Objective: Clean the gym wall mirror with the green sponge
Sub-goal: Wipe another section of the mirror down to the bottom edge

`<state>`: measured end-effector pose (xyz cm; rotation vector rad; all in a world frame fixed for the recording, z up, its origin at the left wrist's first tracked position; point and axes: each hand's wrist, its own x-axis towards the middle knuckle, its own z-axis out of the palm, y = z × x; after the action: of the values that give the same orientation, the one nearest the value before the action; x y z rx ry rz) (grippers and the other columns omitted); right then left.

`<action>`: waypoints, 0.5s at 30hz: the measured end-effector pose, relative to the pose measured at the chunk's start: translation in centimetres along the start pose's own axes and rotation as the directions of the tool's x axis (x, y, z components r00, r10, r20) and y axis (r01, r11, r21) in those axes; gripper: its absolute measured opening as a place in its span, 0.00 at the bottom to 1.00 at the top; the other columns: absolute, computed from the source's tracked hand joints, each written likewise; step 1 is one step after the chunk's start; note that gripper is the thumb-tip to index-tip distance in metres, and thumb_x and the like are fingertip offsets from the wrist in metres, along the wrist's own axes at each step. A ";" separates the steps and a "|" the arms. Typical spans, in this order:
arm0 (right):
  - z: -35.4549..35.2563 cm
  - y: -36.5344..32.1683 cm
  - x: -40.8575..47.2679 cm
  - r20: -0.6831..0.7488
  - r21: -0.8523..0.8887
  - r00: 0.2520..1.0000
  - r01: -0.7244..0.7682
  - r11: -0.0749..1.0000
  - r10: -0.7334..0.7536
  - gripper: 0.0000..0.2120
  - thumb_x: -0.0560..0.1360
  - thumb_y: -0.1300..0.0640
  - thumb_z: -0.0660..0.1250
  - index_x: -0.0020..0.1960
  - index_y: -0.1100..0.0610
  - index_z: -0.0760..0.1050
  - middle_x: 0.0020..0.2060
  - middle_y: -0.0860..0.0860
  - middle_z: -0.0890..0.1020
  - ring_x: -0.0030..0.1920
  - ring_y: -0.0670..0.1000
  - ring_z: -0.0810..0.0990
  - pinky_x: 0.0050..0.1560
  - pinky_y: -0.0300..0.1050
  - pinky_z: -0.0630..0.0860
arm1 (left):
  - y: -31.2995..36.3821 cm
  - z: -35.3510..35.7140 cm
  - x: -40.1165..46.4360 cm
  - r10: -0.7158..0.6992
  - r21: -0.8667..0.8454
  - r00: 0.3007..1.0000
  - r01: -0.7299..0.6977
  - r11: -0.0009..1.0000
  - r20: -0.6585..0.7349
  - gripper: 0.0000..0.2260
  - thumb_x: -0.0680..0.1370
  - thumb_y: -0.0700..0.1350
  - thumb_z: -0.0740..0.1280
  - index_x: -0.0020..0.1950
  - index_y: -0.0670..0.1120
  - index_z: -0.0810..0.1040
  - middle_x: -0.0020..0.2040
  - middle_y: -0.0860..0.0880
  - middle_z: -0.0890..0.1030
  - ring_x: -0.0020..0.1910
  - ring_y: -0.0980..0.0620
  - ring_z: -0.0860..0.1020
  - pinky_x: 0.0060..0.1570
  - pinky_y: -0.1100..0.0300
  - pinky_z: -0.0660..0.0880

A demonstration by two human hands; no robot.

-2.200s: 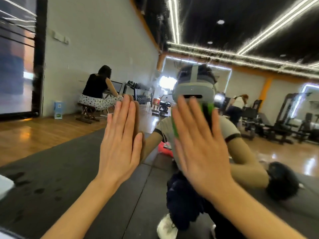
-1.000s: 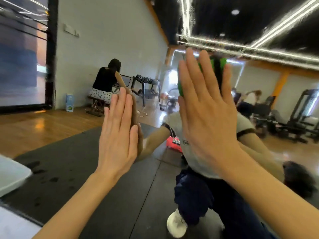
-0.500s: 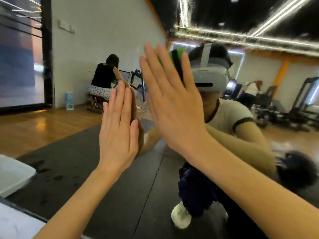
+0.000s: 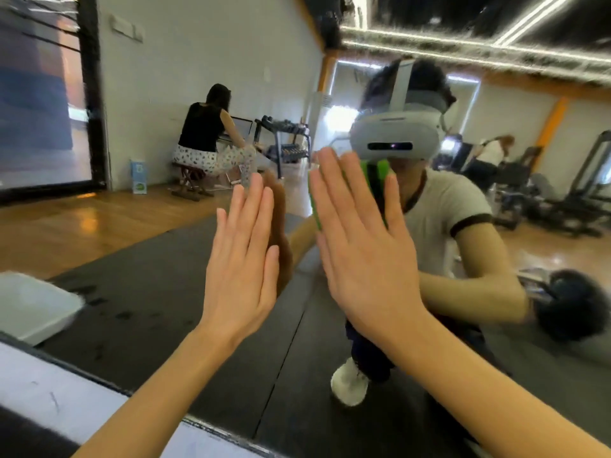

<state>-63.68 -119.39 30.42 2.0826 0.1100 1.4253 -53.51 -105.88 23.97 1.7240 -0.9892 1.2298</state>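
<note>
The wall mirror point(image 4: 148, 276) fills most of the view and reflects the gym. My right hand point(image 4: 360, 249) lies flat with straight fingers and presses the green sponge point(image 4: 380, 180) against the glass; only green strips show between and above the fingers. My left hand point(image 4: 241, 259) rests flat on the mirror just to the left, fingers straight and together, holding nothing. Its reflection meets it at the glass.
The mirror's lower frame and a white ledge point(image 4: 43, 388) run along the bottom left. A white tub point(image 4: 29, 305) shows in the reflection at left. Reflected in the glass are a seated person point(image 4: 205, 137) at a desk, dark floor mats and gym machines point(image 4: 562, 193).
My right hand has slid the sponge down and to the right across the glass from its high point. My left hand has stayed flat in about the same place.
</note>
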 end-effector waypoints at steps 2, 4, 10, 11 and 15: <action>0.6 -2.3 -6.5 0.114 -0.019 0.980 0.164 0.986 -0.161 0.34 0.79 0.57 0.56 0.82 0.62 0.48 0.82 0.57 0.49 0.81 0.57 0.45 0.79 0.57 0.37 | -0.3 -0.1 -1.5 0.001 0.014 1.000 -0.001 1.000 0.017 0.26 0.86 0.46 0.50 0.83 0.44 0.46 0.83 0.53 0.44 0.82 0.51 0.43 0.80 0.55 0.39; 0.7 -3.1 -11.3 0.217 -0.003 0.938 0.276 0.961 -0.269 0.36 0.76 0.56 0.55 0.82 0.61 0.47 0.82 0.57 0.46 0.81 0.56 0.41 0.79 0.56 0.35 | -0.9 -0.1 -2.5 -0.003 0.030 0.999 0.002 1.000 0.043 0.27 0.86 0.46 0.50 0.83 0.47 0.45 0.83 0.54 0.43 0.82 0.51 0.44 0.80 0.56 0.39; -0.5 1.5 -0.6 -0.024 0.013 0.999 0.023 1.000 -0.022 0.31 0.82 0.59 0.61 0.81 0.62 0.54 0.80 0.58 0.58 0.80 0.57 0.54 0.79 0.57 0.41 | -2.1 0.6 -3.2 0.010 0.074 0.998 -0.015 0.997 0.069 0.30 0.84 0.46 0.52 0.83 0.52 0.40 0.83 0.57 0.40 0.82 0.52 0.43 0.80 0.56 0.40; -0.6 2.3 1.6 -0.076 0.025 0.996 -0.052 0.998 0.054 0.29 0.84 0.58 0.60 0.81 0.62 0.55 0.80 0.59 0.59 0.80 0.58 0.55 0.79 0.57 0.42 | -2.1 0.8 -3.2 0.006 0.084 0.998 -0.011 0.996 0.060 0.30 0.84 0.47 0.51 0.83 0.52 0.40 0.83 0.57 0.40 0.82 0.52 0.43 0.80 0.56 0.39; 0.5 0.3 -0.3 -0.059 0.005 0.998 -0.028 1.000 0.028 0.30 0.84 0.54 0.59 0.81 0.61 0.53 0.80 0.58 0.56 0.80 0.58 0.53 0.79 0.58 0.41 | -2.1 1.1 -3.4 0.007 0.079 0.999 -0.011 0.997 0.049 0.29 0.85 0.47 0.50 0.83 0.52 0.40 0.82 0.58 0.38 0.82 0.53 0.42 0.80 0.55 0.40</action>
<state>-63.41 -119.97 30.19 2.0531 0.1082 1.5053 -52.00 -105.60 20.17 1.8200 -0.9893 1.2533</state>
